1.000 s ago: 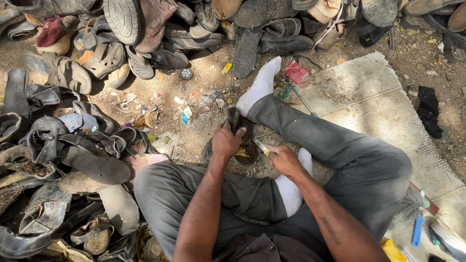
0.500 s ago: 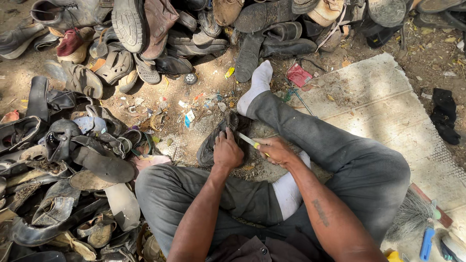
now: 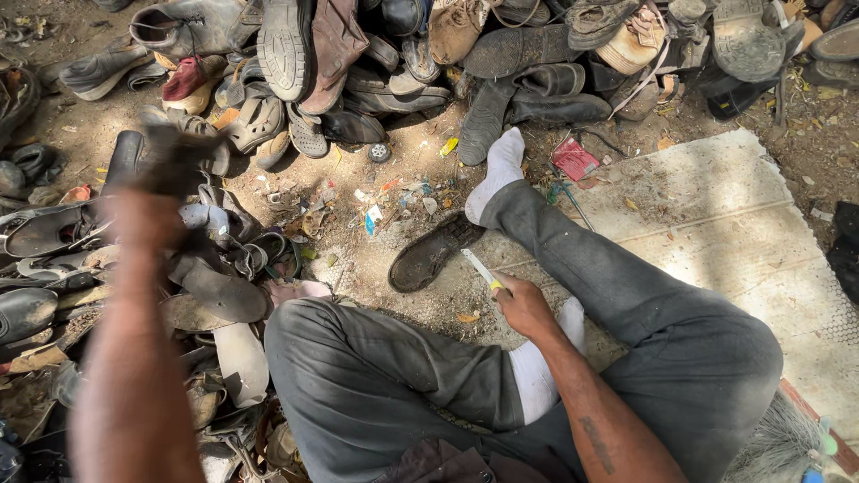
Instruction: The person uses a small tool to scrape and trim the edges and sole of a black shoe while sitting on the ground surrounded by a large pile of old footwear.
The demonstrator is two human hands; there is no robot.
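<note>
Item: dark shoe sole [image 3: 434,253], now released and lying on the dirt by the socked foot [image 3: 497,170]; left hand [image 3: 174,161] swung out blurred over the shoe pile [image 3: 215,268], grip unreadable; right hand [image 3: 519,304] closed round a pale-bladed knife [image 3: 479,266].

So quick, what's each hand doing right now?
Left hand: blurred, seems closed on something dark; cannot tell what.
Right hand: closed, holding a small knife.
</note>
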